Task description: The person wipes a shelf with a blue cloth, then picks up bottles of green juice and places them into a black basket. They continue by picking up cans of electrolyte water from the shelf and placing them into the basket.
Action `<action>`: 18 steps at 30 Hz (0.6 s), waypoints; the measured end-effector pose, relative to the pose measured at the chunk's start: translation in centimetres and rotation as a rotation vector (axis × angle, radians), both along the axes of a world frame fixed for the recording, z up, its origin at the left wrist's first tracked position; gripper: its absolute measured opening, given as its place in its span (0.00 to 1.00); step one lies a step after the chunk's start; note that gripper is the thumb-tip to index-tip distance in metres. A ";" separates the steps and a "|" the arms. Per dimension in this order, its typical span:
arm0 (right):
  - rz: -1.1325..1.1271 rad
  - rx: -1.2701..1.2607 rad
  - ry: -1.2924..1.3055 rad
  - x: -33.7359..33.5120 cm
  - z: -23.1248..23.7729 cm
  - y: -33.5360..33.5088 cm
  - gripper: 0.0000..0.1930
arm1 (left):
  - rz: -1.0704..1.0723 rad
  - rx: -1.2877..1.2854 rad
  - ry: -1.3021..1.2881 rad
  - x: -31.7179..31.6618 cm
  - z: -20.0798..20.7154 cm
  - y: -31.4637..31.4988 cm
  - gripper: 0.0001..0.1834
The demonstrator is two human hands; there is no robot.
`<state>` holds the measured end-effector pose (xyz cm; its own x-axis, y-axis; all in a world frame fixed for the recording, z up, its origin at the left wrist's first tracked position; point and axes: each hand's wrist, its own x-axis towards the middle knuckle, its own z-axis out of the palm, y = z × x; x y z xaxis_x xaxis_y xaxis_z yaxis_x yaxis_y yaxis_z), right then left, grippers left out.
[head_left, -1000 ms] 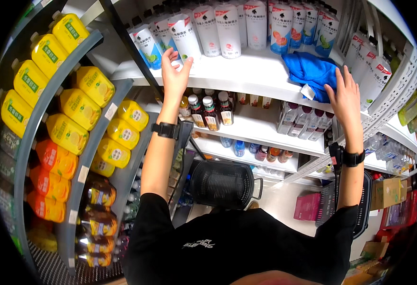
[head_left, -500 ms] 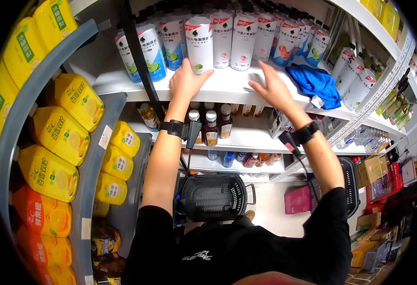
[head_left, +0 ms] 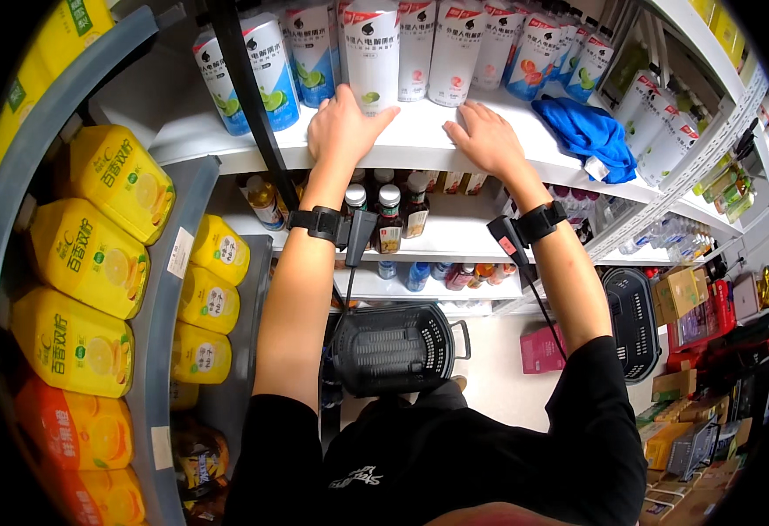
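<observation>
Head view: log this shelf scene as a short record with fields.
Left hand: left hand on the white shelf edge, fingers at a tall white bottle
Right hand: right hand flat on the shelf, holding nothing
Cloth: crumpled blue cloth on the shelf, right of the hands
Below: black plastic basket on the floor
Left rack: yellow juice cartons

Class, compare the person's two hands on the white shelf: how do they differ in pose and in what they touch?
The left hand lies at the foot of a tall white bottle with a green label, fingers curled against it; the right hand lies flat with fingers spread, touching only the white shelf. The right hand is nearer the crumpled blue cloth than the left hand. Both wear black wristbands and rest palm down.
</observation>
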<state>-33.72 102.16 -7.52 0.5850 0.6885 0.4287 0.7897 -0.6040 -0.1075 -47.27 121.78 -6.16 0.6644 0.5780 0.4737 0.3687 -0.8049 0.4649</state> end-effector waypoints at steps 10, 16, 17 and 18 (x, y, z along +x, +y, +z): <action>0.059 -0.112 0.082 1.1 1.8 -0.3 0.30 | -0.012 -0.004 -0.027 0.2 -0.2 0.4 0.41; -0.001 0.077 -0.044 2.0 11.3 -0.8 0.15 | -0.028 -0.067 0.012 -0.4 0.5 0.4 0.42; 0.006 0.107 -0.173 1.8 13.0 -0.4 0.18 | -0.046 -0.067 -0.002 -0.5 0.4 0.4 0.42; 0.014 0.136 -0.301 1.9 14.1 0.3 0.22 | -0.062 -0.067 -0.015 -0.6 0.4 0.5 0.41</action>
